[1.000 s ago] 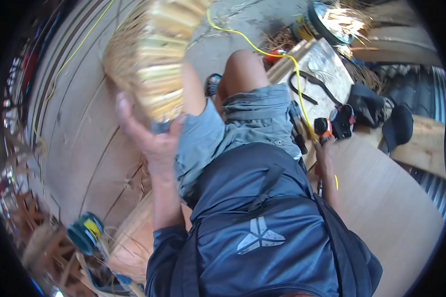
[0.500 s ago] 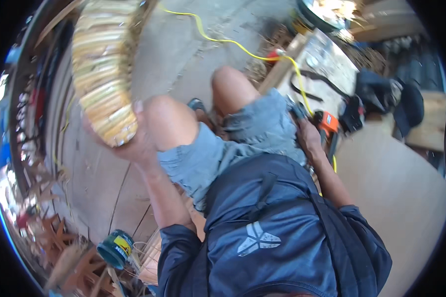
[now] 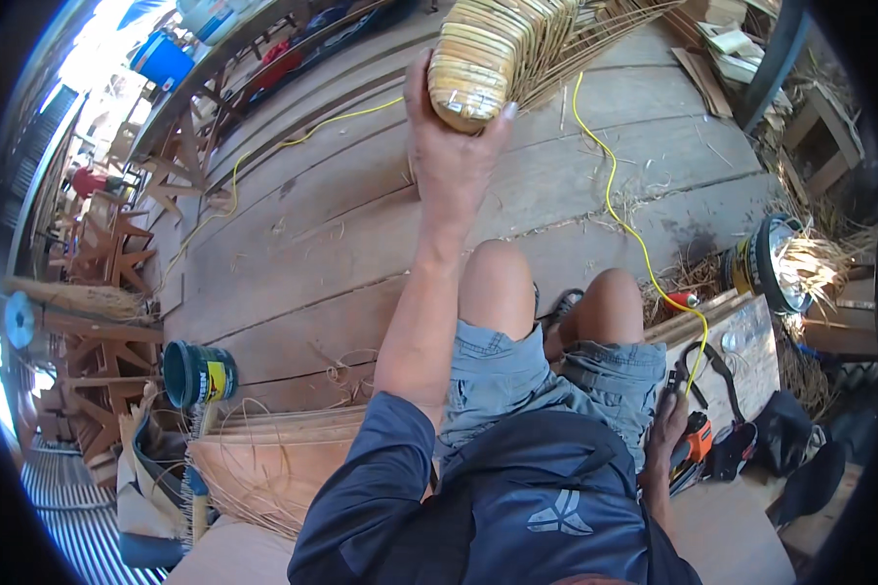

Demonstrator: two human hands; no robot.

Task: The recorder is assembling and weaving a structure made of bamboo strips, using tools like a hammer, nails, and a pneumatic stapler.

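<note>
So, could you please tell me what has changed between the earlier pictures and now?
The left hand has carried the curved, ribbed tan woven piece from beside the left knee to farther forward, past it, gripping its rounded end. The view has turned too. The right hand stays low at the right side, near the orange-and-black power tool.

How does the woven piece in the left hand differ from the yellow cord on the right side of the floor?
Thickness: the woven piece is bulky; the yellow cord is thin.
Surface: the piece is ribbed with many bands; the cord looks plain.
Position: the left hand grips the piece at one end, while the cord snakes across the floor toward the right hand.
Shared: both are yellowish, the piece paler.
</note>
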